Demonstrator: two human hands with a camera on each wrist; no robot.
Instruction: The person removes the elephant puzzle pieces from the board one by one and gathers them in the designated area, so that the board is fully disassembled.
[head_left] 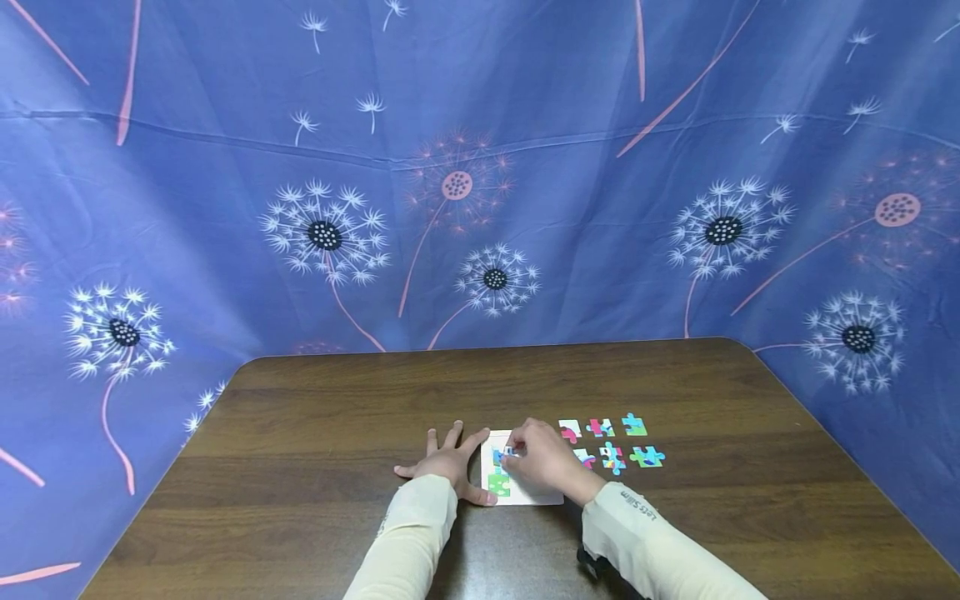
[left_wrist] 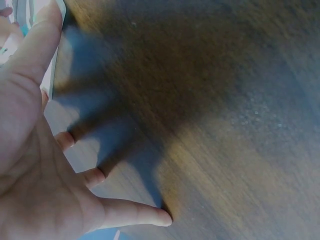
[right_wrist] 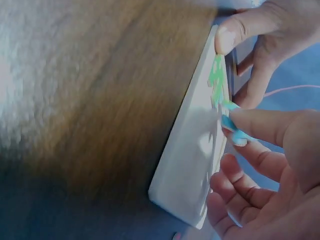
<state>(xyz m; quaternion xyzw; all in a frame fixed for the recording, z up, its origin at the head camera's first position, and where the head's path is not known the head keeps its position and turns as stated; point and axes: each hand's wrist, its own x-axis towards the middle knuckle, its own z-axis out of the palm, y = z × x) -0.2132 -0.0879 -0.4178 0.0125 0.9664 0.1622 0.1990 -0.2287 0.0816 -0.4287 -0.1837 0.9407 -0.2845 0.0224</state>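
Observation:
A white puzzle board (head_left: 536,497) lies on the table, with a green puzzle piece (head_left: 498,485) in its near left corner. My left hand (head_left: 447,465) is spread beside the board's left side, its thumb and index finger touching the edge; the left wrist view shows its palm and straight fingers. Over the board, my right hand (head_left: 546,456) pinches a blue puzzle piece (right_wrist: 241,139) between thumb and index finger, tilted close to the green piece in the right wrist view. The other right fingers are curled loosely. Part of the board is hidden beneath the right hand.
Several loose puzzle pieces lie in two rows right of the board, among them a blue-green piece (head_left: 634,425) and a green-and-blue piece (head_left: 647,457). The brown wooden table (head_left: 315,433) meets a blue dandelion-print cloth (head_left: 585,250) behind it.

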